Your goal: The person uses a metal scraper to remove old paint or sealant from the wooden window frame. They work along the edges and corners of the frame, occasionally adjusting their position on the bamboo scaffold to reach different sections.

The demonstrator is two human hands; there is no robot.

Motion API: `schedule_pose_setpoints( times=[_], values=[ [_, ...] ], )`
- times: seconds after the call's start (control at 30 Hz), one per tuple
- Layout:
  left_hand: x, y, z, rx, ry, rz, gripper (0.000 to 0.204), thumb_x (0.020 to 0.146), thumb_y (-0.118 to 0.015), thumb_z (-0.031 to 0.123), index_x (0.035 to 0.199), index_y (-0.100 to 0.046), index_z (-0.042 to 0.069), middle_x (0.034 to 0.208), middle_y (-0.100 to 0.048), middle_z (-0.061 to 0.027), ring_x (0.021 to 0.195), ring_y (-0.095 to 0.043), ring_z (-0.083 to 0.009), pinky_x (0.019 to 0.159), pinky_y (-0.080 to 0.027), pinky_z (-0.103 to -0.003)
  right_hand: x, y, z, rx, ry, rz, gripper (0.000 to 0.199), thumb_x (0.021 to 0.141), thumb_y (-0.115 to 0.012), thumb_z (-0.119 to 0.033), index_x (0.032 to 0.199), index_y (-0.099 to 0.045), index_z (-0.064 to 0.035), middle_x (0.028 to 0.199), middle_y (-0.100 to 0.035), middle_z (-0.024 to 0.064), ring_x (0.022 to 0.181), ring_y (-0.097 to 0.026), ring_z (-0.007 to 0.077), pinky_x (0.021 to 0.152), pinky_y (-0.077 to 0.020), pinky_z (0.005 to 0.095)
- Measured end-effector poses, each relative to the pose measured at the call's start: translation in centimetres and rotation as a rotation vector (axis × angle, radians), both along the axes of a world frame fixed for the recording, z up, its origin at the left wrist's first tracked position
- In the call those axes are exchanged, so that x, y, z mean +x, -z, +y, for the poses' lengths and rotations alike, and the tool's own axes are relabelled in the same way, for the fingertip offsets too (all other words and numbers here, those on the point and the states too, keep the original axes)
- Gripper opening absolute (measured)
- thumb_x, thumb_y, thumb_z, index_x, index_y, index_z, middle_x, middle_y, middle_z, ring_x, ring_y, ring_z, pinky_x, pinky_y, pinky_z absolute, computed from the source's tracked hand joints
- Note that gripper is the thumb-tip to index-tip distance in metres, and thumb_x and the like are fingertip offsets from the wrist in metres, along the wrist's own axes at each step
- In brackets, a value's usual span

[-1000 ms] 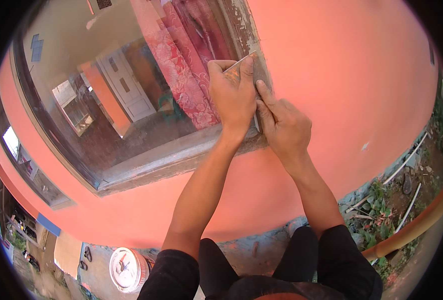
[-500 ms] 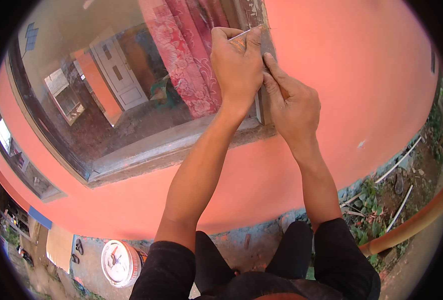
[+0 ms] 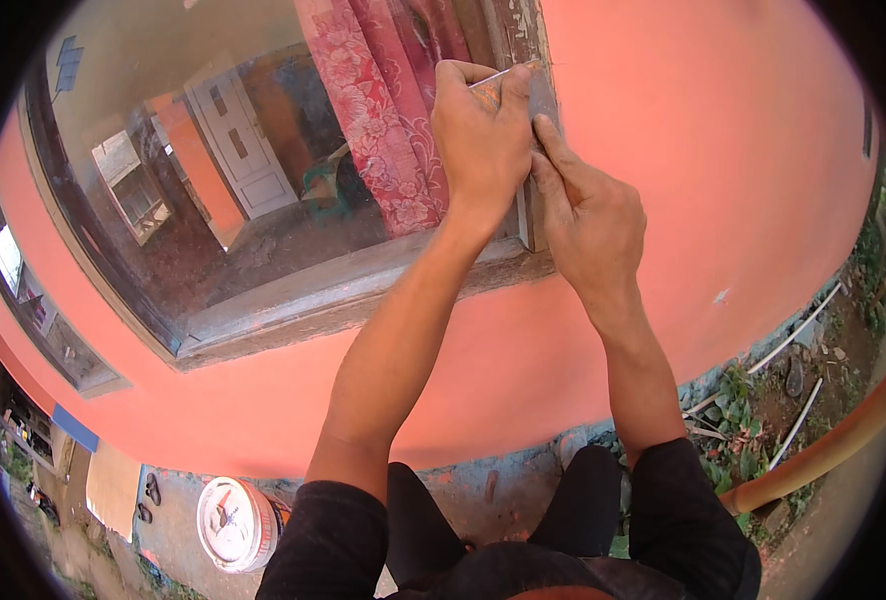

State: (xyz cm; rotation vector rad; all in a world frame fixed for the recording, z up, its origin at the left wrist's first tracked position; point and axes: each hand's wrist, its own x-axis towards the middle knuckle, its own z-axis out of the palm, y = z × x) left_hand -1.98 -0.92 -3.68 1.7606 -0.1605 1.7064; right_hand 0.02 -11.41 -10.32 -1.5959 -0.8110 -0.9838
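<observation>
Left hand point(image 3: 478, 135) has a closed grip on a thin metal blade point(image 3: 508, 75), its tip at the worn window frame point(image 3: 535, 150) just past the fingers. Right hand point(image 3: 588, 215) is flat against the frame right beside it, gripping nothing. I reckon a slip could nick those fingers or scratch the glass point(image 3: 213, 150). Blade looks slim and silvery.

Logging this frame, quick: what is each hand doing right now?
Left hand: closed around a thin flat tool held against the window frame.
Right hand: holds nothing visible; fingers pressed on the same frame.
</observation>
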Motion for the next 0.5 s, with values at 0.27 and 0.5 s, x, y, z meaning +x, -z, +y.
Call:
schedule_pose_setpoints(
  times=[0.27, 0.5],
  values=[
    [-0.3, -1.4, 0.8, 0.004, -0.001, 0.024, 0.039, 0.091, -0.076, 0.029, 0.093, -0.057, -0.005, 0.081, -0.066, -0.0141, 0.075, -0.06, -0.018, 0.068, -0.051, -0.034, -0.2, -0.9, 0.9, 0.061, -0.065, 0.01, 0.032, 0.097, -0.066, -0.031, 0.127, -0.071, -0.0236, 0.057, -0.056, 0.0097, 0.05, -0.053, 0.0263, 0.051, -0.0429, 0.0397],
    [0.7, -0.4, 0.9, 0.016, 0.057, -0.021, 0.037, 0.09, -0.077, 0.028, 0.093, -0.057, -0.004, 0.081, -0.066, -0.0155, 0.074, -0.062, -0.0221, 0.067, -0.051, -0.037, 0.5, -0.2, -0.6, 0.075, -0.233, -0.01, 0.047, 0.097, -0.068, -0.03, 0.138, -0.062, -0.006, 0.058, -0.058, 0.0062, 0.053, -0.052, 0.0126, 0.053, -0.0438, 0.0292]
  ],
)
